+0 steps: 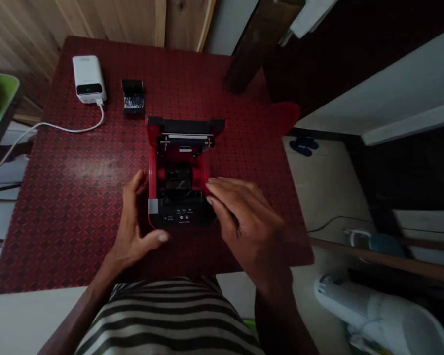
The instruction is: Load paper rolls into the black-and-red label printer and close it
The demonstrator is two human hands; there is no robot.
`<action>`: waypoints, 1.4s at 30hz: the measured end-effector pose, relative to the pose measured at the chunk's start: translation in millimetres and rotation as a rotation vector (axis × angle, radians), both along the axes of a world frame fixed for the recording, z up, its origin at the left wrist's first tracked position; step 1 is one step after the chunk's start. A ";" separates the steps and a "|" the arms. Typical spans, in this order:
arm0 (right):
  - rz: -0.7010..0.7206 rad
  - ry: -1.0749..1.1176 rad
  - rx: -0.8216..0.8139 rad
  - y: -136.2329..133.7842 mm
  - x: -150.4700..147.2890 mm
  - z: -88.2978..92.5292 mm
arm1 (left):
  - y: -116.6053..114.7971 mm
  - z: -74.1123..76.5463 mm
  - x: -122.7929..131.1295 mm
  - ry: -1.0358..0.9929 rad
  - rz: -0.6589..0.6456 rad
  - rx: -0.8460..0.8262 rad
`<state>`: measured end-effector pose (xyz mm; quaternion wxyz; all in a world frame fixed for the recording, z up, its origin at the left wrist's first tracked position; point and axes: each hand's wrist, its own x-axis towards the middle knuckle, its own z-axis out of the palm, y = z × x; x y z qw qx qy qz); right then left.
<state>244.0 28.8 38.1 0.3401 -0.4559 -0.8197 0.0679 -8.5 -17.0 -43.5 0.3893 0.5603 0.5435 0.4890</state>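
Observation:
A red and black thermal printer (179, 214) stands in the middle of the table with its lid open, showing an inner paper compartment and a black front panel with small buttons. My left hand (133, 227) is next to its left front corner, fingers spread and curved, holding nothing. My right hand (244, 222) hovers at the right side, fingertips over the printer's right edge, fingers apart and holding nothing. Whether either hand touches the printer is hard to tell.
A white power bank (89, 79) with a white cable and a small black object (133, 97) lie behind the printer on the red patterned tablecloth (66, 187). A dark wooden post (259, 47) stands at the back right. A white fan (377, 315) sits on the floor at lower right.

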 end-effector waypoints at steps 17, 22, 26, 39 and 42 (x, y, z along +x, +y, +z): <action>0.218 -0.751 -0.485 86.3 -82.9 30.7 | 7.8 -32.2 13.6 0.503 0.007 0.256; 0.178 -0.721 -0.509 81.2 -80.6 36.7 | 8.2 -33.0 13.9 0.481 0.014 0.251; 0.133 -0.601 -0.367 62.7 -67.0 43.5 | 7.9 -33.2 12.3 0.462 0.006 0.274; -0.222 0.395 -0.403 113.0 74.3 -37.3 | 9.1 -32.3 9.4 0.460 -0.025 0.264; -0.224 0.375 -0.499 121.5 69.0 -71.6 | 9.0 -28.5 7.9 0.460 -0.032 0.238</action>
